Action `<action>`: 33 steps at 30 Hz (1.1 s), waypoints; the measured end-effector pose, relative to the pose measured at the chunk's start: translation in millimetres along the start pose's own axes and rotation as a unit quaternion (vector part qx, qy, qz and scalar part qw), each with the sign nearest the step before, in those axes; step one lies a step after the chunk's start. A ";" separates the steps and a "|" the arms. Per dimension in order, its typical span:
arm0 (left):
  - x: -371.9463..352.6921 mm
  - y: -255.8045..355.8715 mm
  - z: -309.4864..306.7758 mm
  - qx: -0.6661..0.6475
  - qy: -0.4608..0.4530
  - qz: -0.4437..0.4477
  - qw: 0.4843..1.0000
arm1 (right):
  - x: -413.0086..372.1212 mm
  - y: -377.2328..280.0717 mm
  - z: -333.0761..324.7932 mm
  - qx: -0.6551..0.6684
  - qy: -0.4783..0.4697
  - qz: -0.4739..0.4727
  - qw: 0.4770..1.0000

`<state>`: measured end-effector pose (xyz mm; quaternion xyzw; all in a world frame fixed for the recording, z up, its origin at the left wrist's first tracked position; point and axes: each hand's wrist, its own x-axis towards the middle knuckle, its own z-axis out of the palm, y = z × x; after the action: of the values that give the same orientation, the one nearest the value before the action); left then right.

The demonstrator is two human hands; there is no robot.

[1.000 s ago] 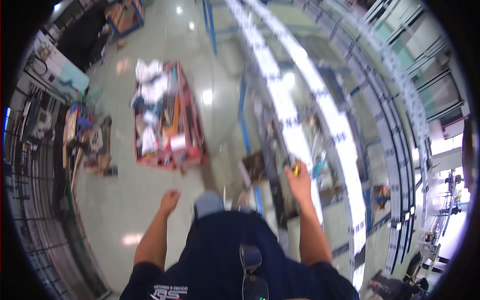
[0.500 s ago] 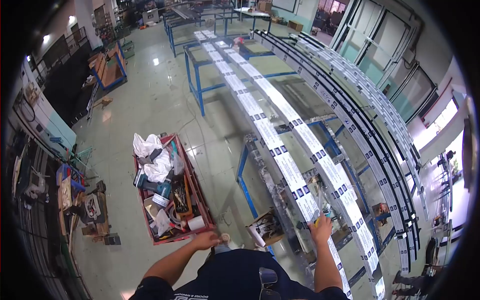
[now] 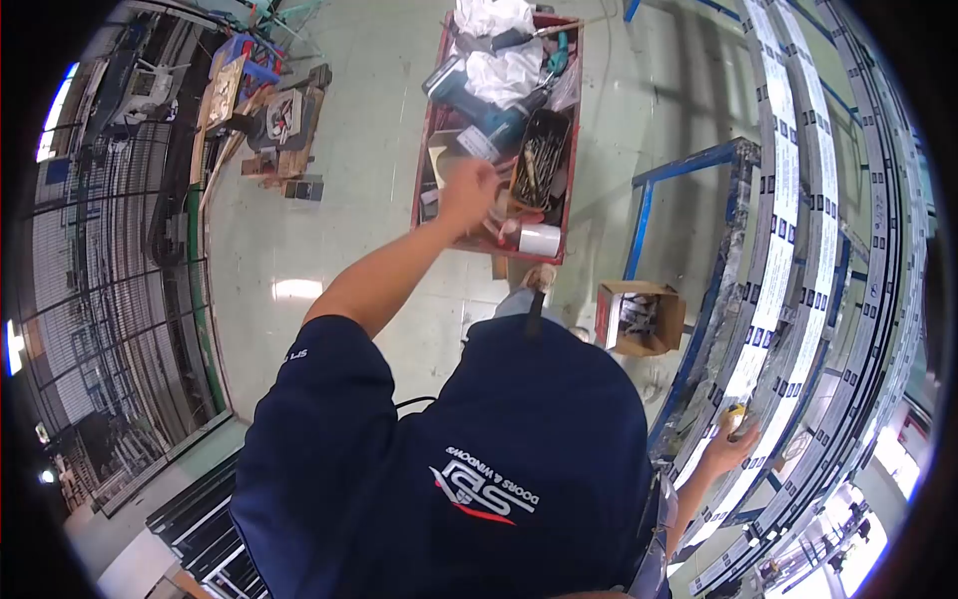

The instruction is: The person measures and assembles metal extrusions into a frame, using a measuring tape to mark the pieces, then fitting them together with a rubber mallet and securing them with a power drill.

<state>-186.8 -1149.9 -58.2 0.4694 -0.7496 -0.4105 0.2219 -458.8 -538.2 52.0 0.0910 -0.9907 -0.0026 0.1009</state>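
Note:
My left hand (image 3: 469, 195) is reaching over the near part of a red tool crate (image 3: 567, 200), its fingers smeared by motion. Close around it in the crate are a teal cordless drill (image 3: 489, 115), an orange-edged holder full of drill bits (image 3: 542, 150) and a white roll (image 3: 540, 239). Off to the right, my right hand (image 3: 730, 446) is closed around a small yellow tape measure (image 3: 736, 415), partly hidden by the fingers. That hand rests by a long profile wrapped in white printed film (image 3: 773, 240).
A cardboard box (image 3: 654, 317) with small parts sits on the floor between the crate and a blue metal stand (image 3: 642, 225). More long profiles (image 3: 883, 230) lie to the right. A low wooden stand (image 3: 289, 125) and a rack of dark profiles (image 3: 85, 290) are at left.
My view has swung down and left toward the crate. My left hand has moved from beside my body to above the crate's contents. The right hand still holds the tape measure at the profiles.

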 end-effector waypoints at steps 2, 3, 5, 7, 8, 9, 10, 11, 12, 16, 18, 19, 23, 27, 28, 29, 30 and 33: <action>29.8 -32.6 -14.1 0.085 0.041 -0.070 0.993 | 4.4 -1.5 -11.4 -0.034 -0.015 0.059 0.998; 44.3 -62.4 -12.7 0.131 0.078 -0.033 0.988 | 5.2 -2.0 -16.5 -0.041 -0.019 0.059 0.997; 64.1 -71.6 -20.8 0.145 0.026 -0.038 0.988 | 10.5 -6.3 -25.4 -0.052 0.003 0.070 0.996; 75.7 -73.0 -14.7 0.174 -0.003 -0.049 0.983 | 14.4 -17.1 -37.6 -0.045 -0.015 0.093 0.995; 79.3 -74.3 -12.0 0.207 -0.027 -0.058 0.976 | 16.5 -14.5 -37.7 -0.036 0.001 0.074 0.997; 83.2 -73.1 -10.4 0.206 -0.031 -0.060 0.976 | 16.9 -16.2 -39.3 -0.026 0.017 0.054 0.998; 87.1 -71.7 -8.5 0.198 -0.080 -0.092 0.973 | 16.5 -17.3 -41.2 -0.009 0.013 0.049 0.999; 89.4 -70.7 -7.5 0.190 -0.128 -0.124 0.966 | 15.3 -18.5 -42.1 -0.013 0.010 0.048 0.999; 91.5 -72.7 -6.1 0.208 -0.118 -0.132 0.962 | 15.1 -18.8 -42.3 -0.006 0.011 0.052 0.999; 72.2 -62.9 -17.2 0.222 -0.070 -0.104 0.967 | 4.6 -13.9 -43.8 -0.003 0.013 0.040 0.999; 51.6 -73.1 -22.9 0.275 -0.074 -0.091 0.954 | -3.1 -12.4 -43.4 -0.014 0.013 0.044 0.999; 41.2 -76.5 -26.2 0.325 -0.076 -0.076 0.940 | -7.9 -13.7 -43.8 -0.013 0.001 0.055 0.998; -7.8 -107.7 -28.5 0.302 -0.177 -0.030 0.936 | -26.1 -12.1 -37.1 -0.011 -0.012 0.052 0.999; -32.6 -98.9 -22.9 0.284 -0.187 -0.017 0.940 | -33.5 -8.3 -26.4 0.001 0.000 0.046 0.999; -31.0 -89.2 -25.4 0.285 -0.180 -0.009 0.941 | -34.6 -4.8 -21.8 -0.008 -0.003 0.058 0.998; -31.0 -79.2 -28.1 0.265 -0.151 -0.011 0.952 | -33.6 -0.5 -17.3 0.006 -0.003 0.052 0.999; -27.3 -72.5 -29.5 0.243 -0.123 -0.015 0.962 | -33.7 -0.5 -17.4 0.007 -0.007 0.054 0.998; 10.5 -72.3 -29.2 0.192 0.035 0.047 0.980 | -28.7 -2.3 -19.0 0.004 -0.012 0.059 0.998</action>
<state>-132.9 -1187.1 -101.8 0.4814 -0.8275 -0.2317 0.1728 -427.0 -534.9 64.8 0.0328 -0.9955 0.0059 0.0890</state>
